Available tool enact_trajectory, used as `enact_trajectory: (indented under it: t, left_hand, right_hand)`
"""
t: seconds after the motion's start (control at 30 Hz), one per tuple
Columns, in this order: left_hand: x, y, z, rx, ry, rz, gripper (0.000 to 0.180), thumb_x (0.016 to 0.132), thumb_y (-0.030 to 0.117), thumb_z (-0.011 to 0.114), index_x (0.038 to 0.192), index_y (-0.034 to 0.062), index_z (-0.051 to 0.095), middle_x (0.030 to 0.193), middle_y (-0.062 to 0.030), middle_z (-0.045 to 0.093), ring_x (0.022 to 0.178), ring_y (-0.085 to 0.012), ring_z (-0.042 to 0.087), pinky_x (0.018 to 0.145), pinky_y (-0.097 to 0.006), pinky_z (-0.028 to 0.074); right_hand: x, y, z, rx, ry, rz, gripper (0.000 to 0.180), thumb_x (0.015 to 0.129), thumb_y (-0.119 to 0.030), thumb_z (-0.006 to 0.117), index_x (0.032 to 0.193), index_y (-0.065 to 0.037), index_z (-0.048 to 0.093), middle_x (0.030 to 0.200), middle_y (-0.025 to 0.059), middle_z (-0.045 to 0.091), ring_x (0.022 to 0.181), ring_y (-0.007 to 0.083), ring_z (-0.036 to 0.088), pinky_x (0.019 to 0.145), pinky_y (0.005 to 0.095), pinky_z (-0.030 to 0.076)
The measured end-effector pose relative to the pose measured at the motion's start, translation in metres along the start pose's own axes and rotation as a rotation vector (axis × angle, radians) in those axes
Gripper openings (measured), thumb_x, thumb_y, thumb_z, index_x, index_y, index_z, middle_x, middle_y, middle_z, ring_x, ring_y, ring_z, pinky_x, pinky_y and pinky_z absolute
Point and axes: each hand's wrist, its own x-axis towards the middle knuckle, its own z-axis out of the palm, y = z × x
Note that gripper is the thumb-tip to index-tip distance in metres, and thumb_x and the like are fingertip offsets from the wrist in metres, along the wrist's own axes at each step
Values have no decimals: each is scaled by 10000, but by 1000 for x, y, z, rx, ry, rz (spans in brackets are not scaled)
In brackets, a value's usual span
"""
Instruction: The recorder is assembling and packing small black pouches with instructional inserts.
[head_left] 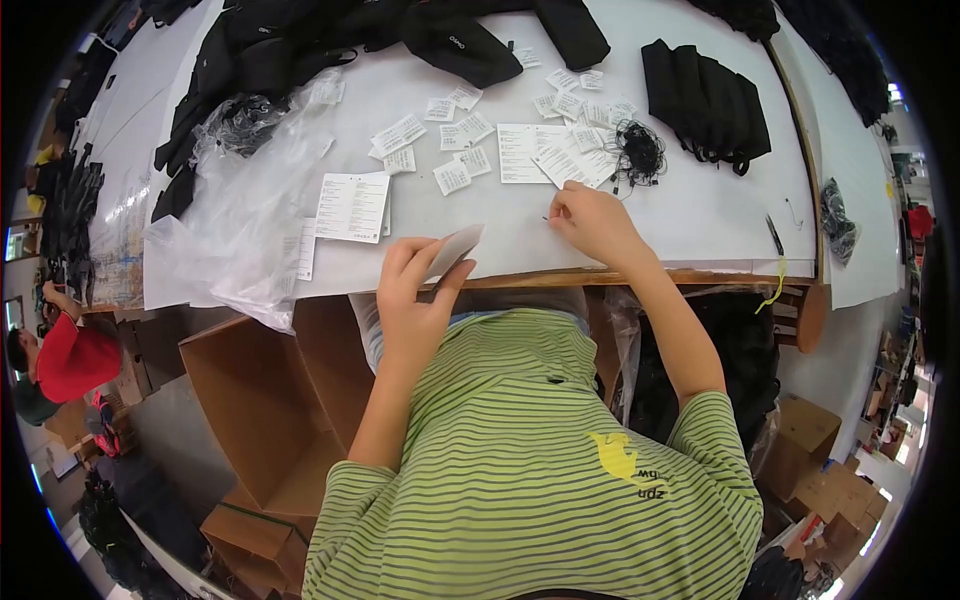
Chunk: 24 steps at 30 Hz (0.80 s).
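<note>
My left hand point(412, 290) is closed on a white card point(458, 246), raised above the table's near edge and tilted. A little to its right, my right hand point(598, 225) has thumb and fingers pinched together; a tiny dark tip shows at the fingertips, too small to name. Just beyond that hand lie printed white cards point(520, 155), fanned out. Beside them is a tangled bundle of black cords point(638, 150). Several small white labels point(465, 132) are scattered farther off. Another stack of printed cards point(352, 207) rests left of my left hand.
Clear plastic bags point(235, 225) cover the table's left part. Black fabric pouches point(705, 105) lie in a row at the right, and black bags point(455, 45) at the back. A dark pen-like tool point(774, 234) lies right. Cardboard boxes point(265, 410) stand below; a person in red point(80, 355) is far left.
</note>
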Motion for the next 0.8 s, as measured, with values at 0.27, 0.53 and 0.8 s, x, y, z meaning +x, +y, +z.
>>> enact_trajectory:
  t: [0.27,0.53,0.8]
  left_hand:
    - [0,6,4,-11,13,143,330,704,1,740,1023,46,664,911,-70,606,822,-202,598,731,-290,477]
    - [-7,23,2,-85,32,20,281,722,-25,722,991,45,680,854,-53,601,741,-153,567,649,-258,449]
    - [-9,25,3,-161,73,-51,127,741,-32,718,816,-6,619,714,-15,560,644,-95,498,583,-206,376]
  right_hand:
    - [-38,-67,-25,1466,-28,-36,71,797,-32,666,842,-7,616,728,-4,606,577,38,497,556,203,396]
    - [-46,-86,-9,1239,336,-54,84,763,-16,681,821,-23,621,623,-84,381,545,4,282,494,184,226]
    - [-48,-100,-12,929,539,-110,130,708,-46,722,815,-58,650,564,-35,371,492,51,290,455,226,240]
